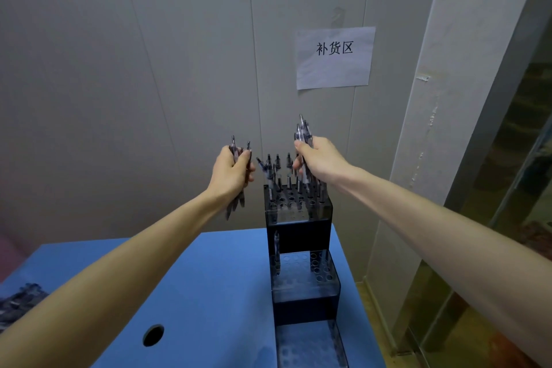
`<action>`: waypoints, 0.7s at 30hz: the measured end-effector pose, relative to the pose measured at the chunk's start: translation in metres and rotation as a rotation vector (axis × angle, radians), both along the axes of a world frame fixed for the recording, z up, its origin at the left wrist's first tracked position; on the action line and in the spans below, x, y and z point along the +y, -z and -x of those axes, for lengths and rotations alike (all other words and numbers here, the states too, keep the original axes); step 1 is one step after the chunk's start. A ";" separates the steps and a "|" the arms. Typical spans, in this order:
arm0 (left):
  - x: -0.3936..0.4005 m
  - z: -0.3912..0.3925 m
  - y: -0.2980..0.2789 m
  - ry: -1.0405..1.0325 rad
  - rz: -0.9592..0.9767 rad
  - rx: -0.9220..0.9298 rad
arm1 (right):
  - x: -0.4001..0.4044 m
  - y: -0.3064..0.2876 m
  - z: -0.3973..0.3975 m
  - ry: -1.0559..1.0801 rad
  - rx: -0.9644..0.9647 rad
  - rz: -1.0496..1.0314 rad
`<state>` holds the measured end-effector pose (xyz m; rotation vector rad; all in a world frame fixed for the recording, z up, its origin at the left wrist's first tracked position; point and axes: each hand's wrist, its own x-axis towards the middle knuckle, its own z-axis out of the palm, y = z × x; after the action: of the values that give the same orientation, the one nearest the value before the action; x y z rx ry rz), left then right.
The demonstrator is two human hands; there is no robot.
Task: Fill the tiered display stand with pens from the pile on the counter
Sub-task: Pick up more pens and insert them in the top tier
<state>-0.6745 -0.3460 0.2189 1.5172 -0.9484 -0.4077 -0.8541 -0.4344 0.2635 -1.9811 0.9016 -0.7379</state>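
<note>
A dark, translucent tiered display stand (298, 236) stands on the blue counter (209, 293), its steps dotted with round holes. Several pens (276, 170) stand upright in the top tier, and one pen (276, 251) sits in the middle tier's left side. My left hand (231, 172) grips a bundle of pens (236, 206) just left of the top tier. My right hand (321, 160) holds another bunch of pens (304, 131) upright above the top tier's right side. The loose pile of pens (21, 300) lies at the counter's left edge, partly hidden by my left forearm.
A round hole (153, 334) is cut in the counter near the front. Behind the stand rises a pale panelled wall with a paper sign (334, 58). A white pillar (442, 116) and a glass partition stand close on the right.
</note>
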 end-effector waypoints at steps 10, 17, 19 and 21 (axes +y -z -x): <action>-0.002 -0.009 0.001 -0.029 -0.121 0.062 | 0.004 0.002 -0.001 0.042 0.047 0.131; -0.009 -0.011 0.000 -0.020 -0.171 0.048 | -0.003 -0.007 0.001 0.102 0.081 0.109; -0.012 -0.011 -0.001 -0.015 -0.160 0.037 | -0.005 -0.009 0.003 0.092 0.119 0.100; -0.014 -0.010 -0.003 -0.017 -0.135 0.012 | -0.008 -0.009 0.003 0.093 0.144 0.119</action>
<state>-0.6643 -0.3603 0.2215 1.6417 -0.9132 -0.4760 -0.8574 -0.4427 0.2727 -2.1302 1.0625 -0.7227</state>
